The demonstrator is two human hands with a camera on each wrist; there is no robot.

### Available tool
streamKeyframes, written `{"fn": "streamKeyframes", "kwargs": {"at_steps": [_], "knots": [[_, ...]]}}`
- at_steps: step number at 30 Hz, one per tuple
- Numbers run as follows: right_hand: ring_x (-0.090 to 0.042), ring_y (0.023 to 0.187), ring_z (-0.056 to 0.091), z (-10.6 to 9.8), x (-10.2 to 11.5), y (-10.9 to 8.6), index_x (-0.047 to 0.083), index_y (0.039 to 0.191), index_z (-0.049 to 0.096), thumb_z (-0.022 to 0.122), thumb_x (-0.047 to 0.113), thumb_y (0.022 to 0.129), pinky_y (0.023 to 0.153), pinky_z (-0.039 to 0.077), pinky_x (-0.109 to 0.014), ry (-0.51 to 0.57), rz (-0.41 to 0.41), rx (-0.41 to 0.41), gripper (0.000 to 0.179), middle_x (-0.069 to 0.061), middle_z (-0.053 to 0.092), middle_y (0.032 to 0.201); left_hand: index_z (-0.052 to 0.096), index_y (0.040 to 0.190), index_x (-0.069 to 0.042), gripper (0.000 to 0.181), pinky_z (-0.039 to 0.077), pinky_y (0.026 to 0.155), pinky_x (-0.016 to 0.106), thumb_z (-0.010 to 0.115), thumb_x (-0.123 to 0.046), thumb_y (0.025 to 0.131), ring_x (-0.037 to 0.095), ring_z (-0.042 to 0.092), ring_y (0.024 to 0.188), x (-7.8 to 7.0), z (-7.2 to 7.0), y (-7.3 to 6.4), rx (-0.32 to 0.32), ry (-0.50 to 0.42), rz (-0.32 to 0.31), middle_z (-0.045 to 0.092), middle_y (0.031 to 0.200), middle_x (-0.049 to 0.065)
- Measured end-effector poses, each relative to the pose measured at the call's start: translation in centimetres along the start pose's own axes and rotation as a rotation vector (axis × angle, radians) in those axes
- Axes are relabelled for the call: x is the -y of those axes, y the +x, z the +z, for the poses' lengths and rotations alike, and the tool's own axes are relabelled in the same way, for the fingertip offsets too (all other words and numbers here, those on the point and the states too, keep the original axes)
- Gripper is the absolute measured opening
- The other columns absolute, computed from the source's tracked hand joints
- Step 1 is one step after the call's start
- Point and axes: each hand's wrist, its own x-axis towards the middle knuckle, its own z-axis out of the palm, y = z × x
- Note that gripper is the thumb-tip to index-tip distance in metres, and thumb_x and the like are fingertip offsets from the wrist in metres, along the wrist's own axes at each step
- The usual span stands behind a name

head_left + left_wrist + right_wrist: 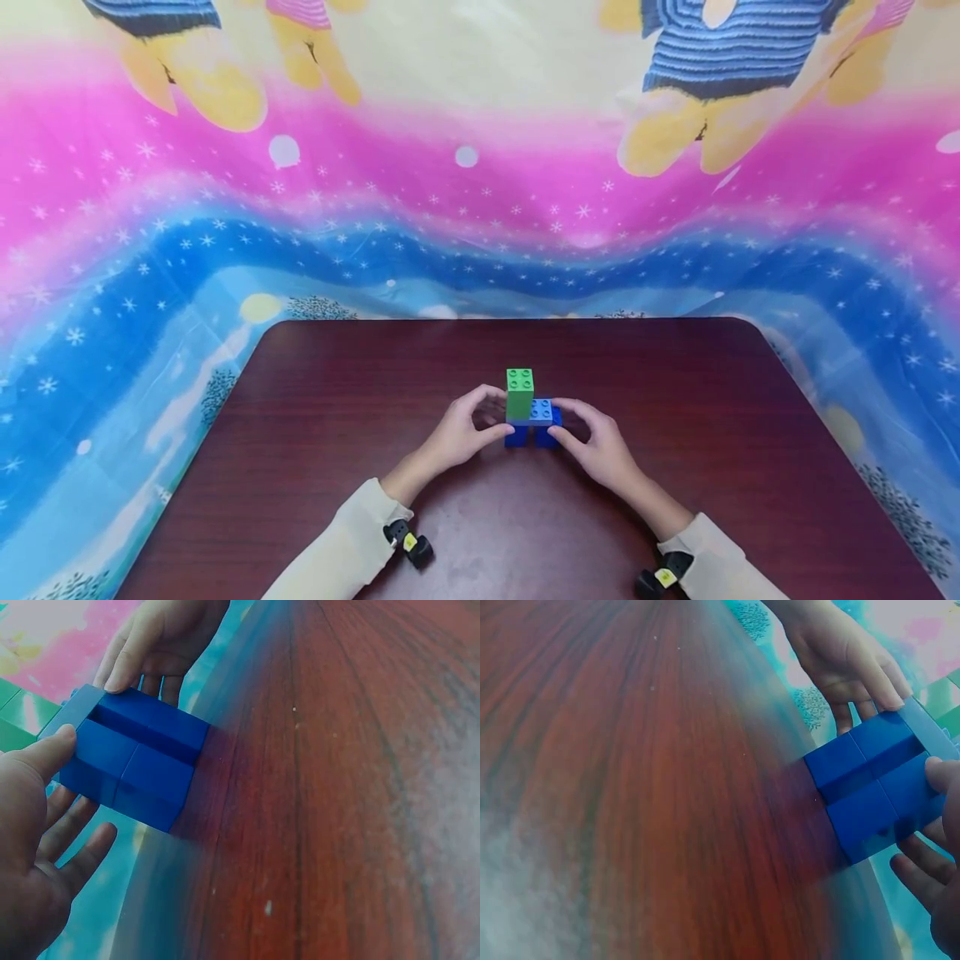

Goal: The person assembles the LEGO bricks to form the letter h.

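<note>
A small structure of toy building blocks stands on the table in the head view. Two dark blue columns (515, 437) stand side by side with a narrow gap between them. Each is stacked from two blocks (855, 817). Across their tops lies a lighter blue block (542, 410) with studs. A green stack (520, 406) rises from its left end. My left hand (453, 429) pinches the left side near the top, thumb in front, fingers behind. At the right side, my right hand (605, 446) grips likewise, its thumb on the front.
The dark reddish-brown table (360, 375) has rounded far corners. Behind and beside it hangs a printed cloth (480, 200) in pink and blue. Each sleeve cuff carries a black wrist camera (408, 543).
</note>
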Motion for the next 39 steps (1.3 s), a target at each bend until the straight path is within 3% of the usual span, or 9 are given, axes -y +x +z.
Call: {"fn": "streamKeyframes", "kwargs": {"at_steps": [6,12,21,30,35,39], "knots": [[-0.028,0.106,0.068,0.0,0.1,0.1,0.011,0.134,0.065,0.074,0.014,0.094,0.087,0.059,-0.045,0.067,0.014,0.014,0.041,-0.01,0.069,0.123,0.061,0.125,-0.009,0.039,0.059,0.081,0.038,0.079,-0.013,0.09,0.022,0.071,0.099,0.0,-0.1,0.1,0.003,0.001,0.01,0.07,0.113,0.006],[-0.027,0.107,0.07,0.0,0.4,0.6,0.012,0.134,0.064,0.072,0.017,0.096,0.088,0.059,-0.041,0.066,0.074,0.017,0.039,-0.01,0.07,0.122,0.061,0.125,-0.006,0.038,0.059,0.085,0.035,0.078,-0.012,0.091,0.02,0.07,0.102,0.0,-0.1,0.5,-0.011,0.005,0.018,0.069,0.115,0.008],[-0.029,0.111,0.068,0.3,0.7,1.5,0.011,0.139,0.062,0.071,0.013,0.096,0.089,0.058,-0.043,0.024,0.137,0.001,0.044,-0.012,0.069,0.125,0.059,0.128,-0.004,0.038,0.059,0.081,0.03,0.075,-0.013,0.095,0.023,0.07,0.099,0.1,0.0,1.4,-0.077,0.023,-0.005,0.069,0.114,0.012],[-0.031,0.113,0.067,0.6,0.6,2.0,0.011,0.144,0.058,0.071,0.006,0.095,0.088,0.058,-0.041,0.023,0.18,-0.006,0.051,-0.016,0.066,0.13,0.057,0.131,-0.006,0.041,0.06,0.083,0.039,0.075,-0.014,0.094,0.025,0.071,0.1,0.2,0.2,2.0,-0.142,0.025,-0.032,0.071,0.115,0.013],[-0.034,0.117,0.065,0.9,0.4,2.2,0.008,0.145,0.057,0.071,0.004,0.095,0.088,0.058,-0.042,0.021,0.179,-0.012,0.053,-0.018,0.062,0.137,0.058,0.132,-0.006,0.042,0.059,0.082,0.031,0.075,-0.016,0.094,0.022,0.071,0.1,0.4,0.3,2.0,-0.154,0.066,-0.042,0.07,0.117,0.012],[-0.035,0.121,0.063,0.9,0.1,2.5,0.008,0.143,0.059,0.072,0.004,0.094,0.087,0.058,-0.042,0.006,0.164,-0.028,0.051,-0.017,0.06,0.138,0.062,0.133,0.0,0.043,0.059,0.079,0.027,0.075,-0.012,0.094,0.025,0.072,0.101,0.7,0.6,2.1,-0.202,0.075,-0.025,0.066,0.117,0.015]]}}
